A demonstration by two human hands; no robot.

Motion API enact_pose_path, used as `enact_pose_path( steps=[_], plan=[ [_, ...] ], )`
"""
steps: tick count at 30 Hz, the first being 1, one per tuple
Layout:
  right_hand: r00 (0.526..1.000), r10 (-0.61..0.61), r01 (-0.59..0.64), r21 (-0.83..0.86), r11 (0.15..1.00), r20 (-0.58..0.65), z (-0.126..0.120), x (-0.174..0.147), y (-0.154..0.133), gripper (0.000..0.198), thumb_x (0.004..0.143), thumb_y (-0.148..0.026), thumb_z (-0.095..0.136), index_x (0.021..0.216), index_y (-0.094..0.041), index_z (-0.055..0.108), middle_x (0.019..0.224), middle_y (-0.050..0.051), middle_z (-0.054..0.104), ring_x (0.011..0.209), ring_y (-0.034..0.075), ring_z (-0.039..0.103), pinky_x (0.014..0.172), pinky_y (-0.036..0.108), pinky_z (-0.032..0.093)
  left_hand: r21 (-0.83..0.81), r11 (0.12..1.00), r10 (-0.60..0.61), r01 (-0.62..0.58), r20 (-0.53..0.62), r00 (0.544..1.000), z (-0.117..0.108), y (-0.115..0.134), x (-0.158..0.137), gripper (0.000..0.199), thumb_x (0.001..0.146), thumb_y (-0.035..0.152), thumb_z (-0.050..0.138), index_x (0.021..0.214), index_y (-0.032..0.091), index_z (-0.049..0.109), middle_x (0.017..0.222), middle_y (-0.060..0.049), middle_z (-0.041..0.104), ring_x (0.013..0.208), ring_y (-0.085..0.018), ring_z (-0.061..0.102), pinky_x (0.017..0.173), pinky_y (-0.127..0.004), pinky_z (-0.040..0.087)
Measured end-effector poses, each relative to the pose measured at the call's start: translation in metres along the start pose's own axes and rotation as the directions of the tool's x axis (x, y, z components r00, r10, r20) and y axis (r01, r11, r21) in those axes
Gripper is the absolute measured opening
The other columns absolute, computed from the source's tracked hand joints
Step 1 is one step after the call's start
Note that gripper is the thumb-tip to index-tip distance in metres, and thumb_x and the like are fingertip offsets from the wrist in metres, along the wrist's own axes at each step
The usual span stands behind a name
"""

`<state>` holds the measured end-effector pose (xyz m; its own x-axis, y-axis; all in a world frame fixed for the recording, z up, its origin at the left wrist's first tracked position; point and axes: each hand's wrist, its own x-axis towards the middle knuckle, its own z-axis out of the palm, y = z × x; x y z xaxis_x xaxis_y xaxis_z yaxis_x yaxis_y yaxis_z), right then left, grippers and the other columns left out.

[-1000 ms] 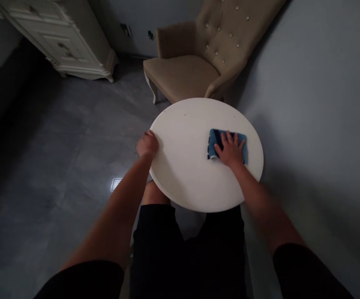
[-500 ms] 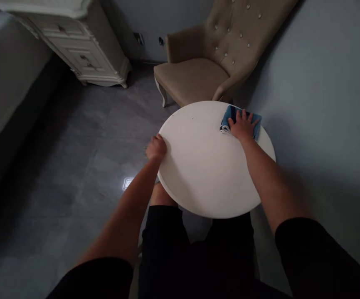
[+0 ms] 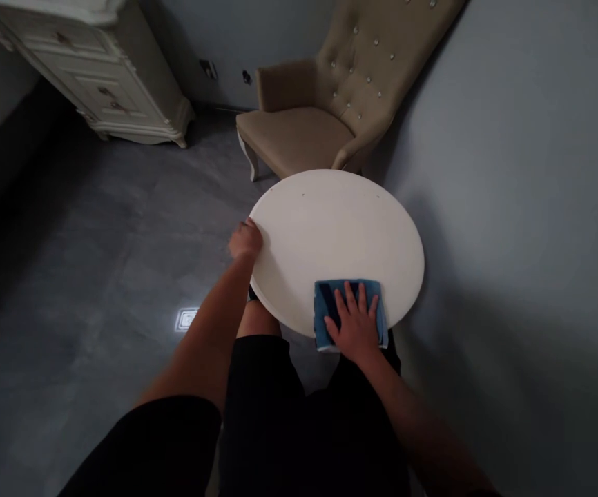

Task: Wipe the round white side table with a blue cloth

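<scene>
A round white table [image 3: 330,238] stands in front of my knees. My left hand [image 3: 246,239] is closed around its left rim, with the fingertips partly hidden. My right hand [image 3: 355,323] lies flat with spread fingers on a folded blue towel [image 3: 324,314] that has dark blue stripes. The towel rests on the near edge of the tabletop and sticks out a little past it. A few small dark specks show near the table's far side.
Behind the table is a beige tufted armchair [image 3: 299,138]. A white carved cabinet [image 3: 123,83] stands at the back left. The grey wall [image 3: 516,179] runs close along the right. A shiny floor drain [image 3: 186,319] lies in the grey floor at left.
My right hand has slid the towel from the table's far right edge to its near edge. The left hand keeps its hold on the rim. The view has shifted slightly right.
</scene>
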<state>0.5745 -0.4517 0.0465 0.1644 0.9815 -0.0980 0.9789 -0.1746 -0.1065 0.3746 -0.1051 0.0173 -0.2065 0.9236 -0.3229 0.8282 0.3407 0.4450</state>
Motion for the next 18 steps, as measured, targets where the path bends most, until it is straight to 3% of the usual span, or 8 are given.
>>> enact_pose_path(
  steps=[3,6,15,18],
  plan=[
    [0.999,-0.038,0.038,0.017,0.999,0.035,-0.001,-0.006,-0.001,0.08,0.112,-0.061,0.049,0.184,-0.029,0.036,0.191,0.008,0.024,0.177,0.051,0.01,0.137,0.087,0.011,0.015,1.0,-0.011,0.011,-0.02,1.0,0.001,0.001,0.002,0.064,0.12,0.046,0.024,0.139,0.01,0.074,0.138,-0.033,0.076,0.134,-0.041,0.074,0.114,-0.057,0.056],
    [0.997,-0.036,0.036,0.004,0.999,0.066,-0.009,0.038,0.021,0.078,0.112,-0.061,0.048,0.182,-0.026,0.041,0.191,0.01,0.025,0.177,0.051,0.012,0.137,0.086,0.01,0.036,0.999,-0.012,0.013,-0.02,1.0,0.002,0.001,0.003,0.064,0.12,0.046,0.023,0.139,0.011,0.074,0.139,-0.031,0.076,0.133,-0.04,0.074,0.115,-0.056,0.056],
    [0.978,0.206,-0.206,-0.026,0.978,-0.014,-0.036,0.305,0.121,0.083,0.116,-0.065,0.031,0.183,-0.017,0.033,0.191,0.018,0.021,0.174,0.054,0.015,0.131,0.091,0.011,0.075,0.997,-0.026,0.026,-0.007,1.0,0.004,0.004,0.006,0.066,0.121,0.046,0.02,0.139,0.011,0.073,0.139,-0.029,0.077,0.134,-0.04,0.074,0.115,-0.055,0.055],
    [0.963,0.268,-0.268,-0.01,0.963,-0.032,-0.038,0.374,0.141,0.084,0.116,-0.064,0.027,0.184,-0.015,0.029,0.191,0.023,0.017,0.173,0.055,0.013,0.127,0.094,0.013,0.085,0.996,-0.04,0.041,-0.008,0.999,0.005,0.004,0.007,0.065,0.12,0.047,0.02,0.14,0.014,0.072,0.139,-0.027,0.078,0.133,-0.04,0.075,0.115,-0.055,0.056]
  ],
)
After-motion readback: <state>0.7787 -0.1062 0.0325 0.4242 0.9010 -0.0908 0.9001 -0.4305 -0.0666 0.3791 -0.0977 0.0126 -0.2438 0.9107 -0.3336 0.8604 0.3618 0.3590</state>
